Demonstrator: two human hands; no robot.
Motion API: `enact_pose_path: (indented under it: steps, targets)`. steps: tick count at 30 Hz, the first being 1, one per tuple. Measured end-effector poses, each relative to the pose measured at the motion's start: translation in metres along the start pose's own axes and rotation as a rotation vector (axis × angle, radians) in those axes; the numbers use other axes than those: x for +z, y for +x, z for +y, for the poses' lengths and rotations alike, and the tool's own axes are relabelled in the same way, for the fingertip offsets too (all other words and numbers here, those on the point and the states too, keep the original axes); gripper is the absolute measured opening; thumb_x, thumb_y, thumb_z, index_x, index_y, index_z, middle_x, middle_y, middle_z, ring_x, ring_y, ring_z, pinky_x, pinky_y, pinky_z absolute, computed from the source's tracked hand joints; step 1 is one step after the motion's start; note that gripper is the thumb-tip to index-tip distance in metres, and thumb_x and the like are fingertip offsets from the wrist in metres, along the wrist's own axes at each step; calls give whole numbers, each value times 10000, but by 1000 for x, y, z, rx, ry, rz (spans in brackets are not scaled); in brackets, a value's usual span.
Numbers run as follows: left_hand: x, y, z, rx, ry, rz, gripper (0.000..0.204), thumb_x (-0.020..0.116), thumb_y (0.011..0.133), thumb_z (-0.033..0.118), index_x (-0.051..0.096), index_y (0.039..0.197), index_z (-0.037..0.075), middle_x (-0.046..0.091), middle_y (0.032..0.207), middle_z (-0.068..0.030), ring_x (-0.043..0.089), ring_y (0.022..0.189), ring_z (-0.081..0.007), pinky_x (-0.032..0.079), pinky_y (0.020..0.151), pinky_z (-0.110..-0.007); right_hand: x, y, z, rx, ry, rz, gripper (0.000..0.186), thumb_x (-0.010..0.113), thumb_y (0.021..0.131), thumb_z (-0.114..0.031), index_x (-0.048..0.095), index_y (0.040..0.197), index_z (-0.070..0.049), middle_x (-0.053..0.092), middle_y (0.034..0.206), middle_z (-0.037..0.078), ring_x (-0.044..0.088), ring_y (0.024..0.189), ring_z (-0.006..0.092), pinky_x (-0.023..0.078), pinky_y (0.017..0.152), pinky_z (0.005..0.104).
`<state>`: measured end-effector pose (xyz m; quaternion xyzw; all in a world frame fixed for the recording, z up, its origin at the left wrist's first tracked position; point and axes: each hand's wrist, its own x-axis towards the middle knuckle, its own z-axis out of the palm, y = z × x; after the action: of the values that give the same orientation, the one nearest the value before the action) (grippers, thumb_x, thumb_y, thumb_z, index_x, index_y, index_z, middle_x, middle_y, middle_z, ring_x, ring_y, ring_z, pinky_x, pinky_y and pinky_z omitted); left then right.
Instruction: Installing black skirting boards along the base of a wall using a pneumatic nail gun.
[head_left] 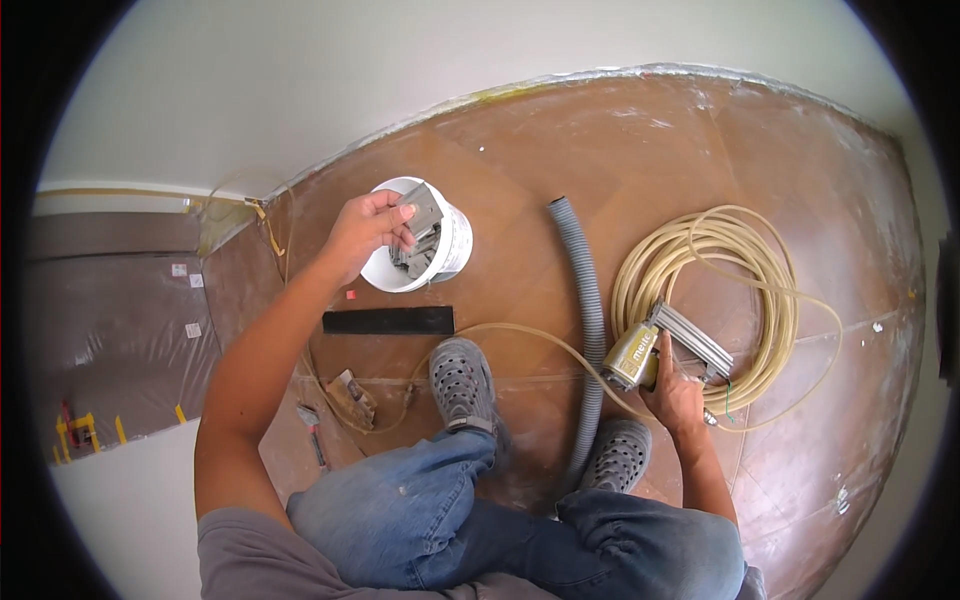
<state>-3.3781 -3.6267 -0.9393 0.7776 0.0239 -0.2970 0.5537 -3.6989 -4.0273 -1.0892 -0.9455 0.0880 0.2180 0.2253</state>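
Note:
My left hand is over the mouth of a white bucket, its thumb and fingers pinched on a flat grey strip of nails. More grey strips lie in a jumble inside the bucket. On the right, my right hand is wrapped round the handle of an air nail gun, with the index finger stretched along its body. The gun's silver magazine points away to the right. It overlaps a coil of yellowish air hose.
A grey corrugated tube lies between my shoes and runs toward the wall. A black flat bar, a crumpled small box and a red-handled scraper lie at left. The hose crosses the brown covered floor before my feet.

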Motion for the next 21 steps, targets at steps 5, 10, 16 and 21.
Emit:
enact_pose_path:
  steps: [5,10,16,21]
  targets:
    - [12,14,5,12,-85,-144,210,625,1019,191,607,1104,0,668,950,-92,675,794,-166,556,702,-308,-6,-1,-4,34,-20,-48,1153,823,752,-266,98,1618,-33,686,1195,229,710,861,400,576,727,471]
    - [33,26,9,-17,-138,-125,242,587,1027,172,521,1209,26,666,1074,-150,724,938,-270,611,713,-362,1,-2,1,-17,-48,55,1125,821,745,-321,160,1617,-56,693,1188,231,715,940,378,573,783,464]
    - [43,70,22,56,305,-70,173,639,969,106,601,1098,-2,686,955,-85,627,739,-118,482,588,-237,-11,-4,-3,-12,-105,-13,1103,767,805,-381,112,1618,-28,746,997,183,732,788,337,582,719,457]
    - [54,144,20,177,512,64,146,672,941,131,651,1033,19,667,832,-10,592,730,-80,445,642,-254,-19,-4,-8,27,-92,-43,1105,780,790,-380,133,1618,-40,744,896,198,729,753,347,581,702,458]
